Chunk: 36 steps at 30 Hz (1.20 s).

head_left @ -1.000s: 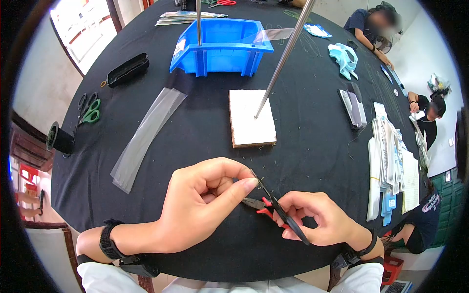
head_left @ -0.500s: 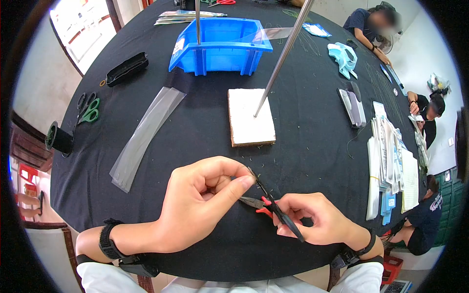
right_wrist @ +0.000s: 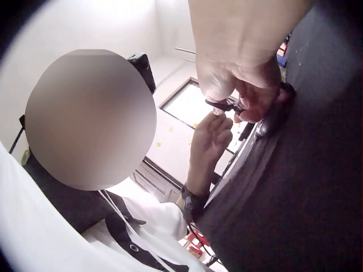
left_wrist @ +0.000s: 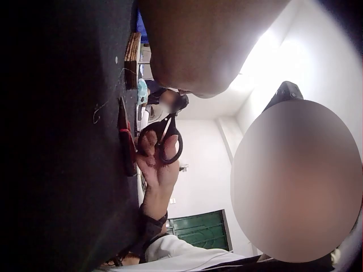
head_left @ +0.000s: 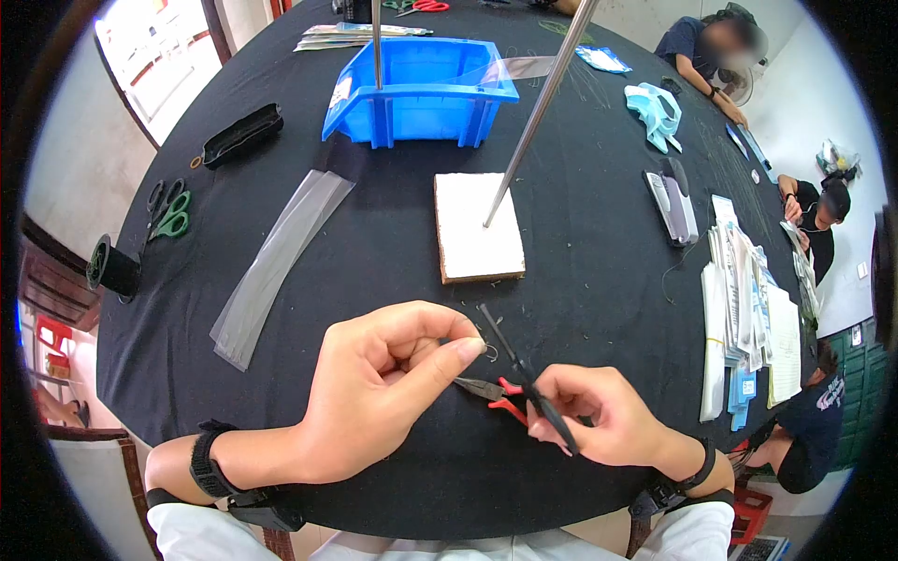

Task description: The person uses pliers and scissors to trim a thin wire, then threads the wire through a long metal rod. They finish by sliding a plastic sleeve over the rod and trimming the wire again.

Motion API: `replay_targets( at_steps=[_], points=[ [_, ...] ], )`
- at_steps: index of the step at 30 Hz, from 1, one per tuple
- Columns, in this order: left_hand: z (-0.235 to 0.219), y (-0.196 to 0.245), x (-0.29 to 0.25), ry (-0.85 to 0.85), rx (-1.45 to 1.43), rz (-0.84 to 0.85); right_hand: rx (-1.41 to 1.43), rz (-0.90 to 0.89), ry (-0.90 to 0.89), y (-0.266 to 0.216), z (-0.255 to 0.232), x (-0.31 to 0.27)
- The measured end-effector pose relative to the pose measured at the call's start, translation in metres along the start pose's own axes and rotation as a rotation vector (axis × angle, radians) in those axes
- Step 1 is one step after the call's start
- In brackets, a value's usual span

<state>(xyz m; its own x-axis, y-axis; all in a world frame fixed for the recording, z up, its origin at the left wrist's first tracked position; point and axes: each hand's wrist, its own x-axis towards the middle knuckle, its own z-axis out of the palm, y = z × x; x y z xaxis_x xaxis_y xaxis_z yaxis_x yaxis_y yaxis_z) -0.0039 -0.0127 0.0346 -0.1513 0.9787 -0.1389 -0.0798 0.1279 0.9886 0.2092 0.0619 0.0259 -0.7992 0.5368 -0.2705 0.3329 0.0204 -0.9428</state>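
Note:
In the head view the left hand [head_left: 388,393] pinches a tiny curled strand [head_left: 493,352] between thumb and index finger. Just right of it, the right hand [head_left: 608,416] holds black scissors [head_left: 520,369] by the handles, thumb and fingers in the loops. Their blades point up and left, near the left fingertips but apart from them. Red-handled pliers [head_left: 485,389] lie on the black cloth below and between the hands, their handles partly hidden by the scissors and right hand. The left wrist view shows the scissors [left_wrist: 168,127] in the right hand [left_wrist: 159,170].
Ahead stand a white-topped block [head_left: 480,229] with a metal rod and a blue bin [head_left: 430,117]. Clear plastic strips [head_left: 281,271] and green scissors [head_left: 172,215] lie left. A stapler [head_left: 672,204] and stacked packets [head_left: 739,299] are right. Other people sit at the far right.
The scissors have drawn slightly away from the left fingertips, and a curled strand now shows there. The right hand has shifted a little left; the left hand keeps its pinch.

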Motion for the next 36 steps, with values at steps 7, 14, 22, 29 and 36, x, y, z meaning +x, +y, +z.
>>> replay_targets(
  at_steps=[7, 14, 22, 29, 36],
  points=[
    [-0.002, -0.002, 0.002, -0.030, 0.001, 0.054, -0.801, -0.208, 0.344, -0.018, -0.018, 0.000],
    [0.002, -0.002, 0.001, -0.076, -0.035, 0.015, -0.973, -0.592, 0.561, -0.017, -0.016, 0.013],
    [0.008, -0.001, -0.003, -0.187, -0.148, -0.095, -0.723, -0.878, 0.327, -0.019, 0.002, 0.025],
    [0.006, -0.005, -0.002, -0.158, -0.230, -0.061, -0.547, -0.691, 0.364, -0.039, 0.005, 0.018],
    [-0.007, 0.011, 0.005, 0.020, -0.354, 0.228, -0.577, -0.600, 0.503, -0.110, -0.031, 0.025]
  ],
)
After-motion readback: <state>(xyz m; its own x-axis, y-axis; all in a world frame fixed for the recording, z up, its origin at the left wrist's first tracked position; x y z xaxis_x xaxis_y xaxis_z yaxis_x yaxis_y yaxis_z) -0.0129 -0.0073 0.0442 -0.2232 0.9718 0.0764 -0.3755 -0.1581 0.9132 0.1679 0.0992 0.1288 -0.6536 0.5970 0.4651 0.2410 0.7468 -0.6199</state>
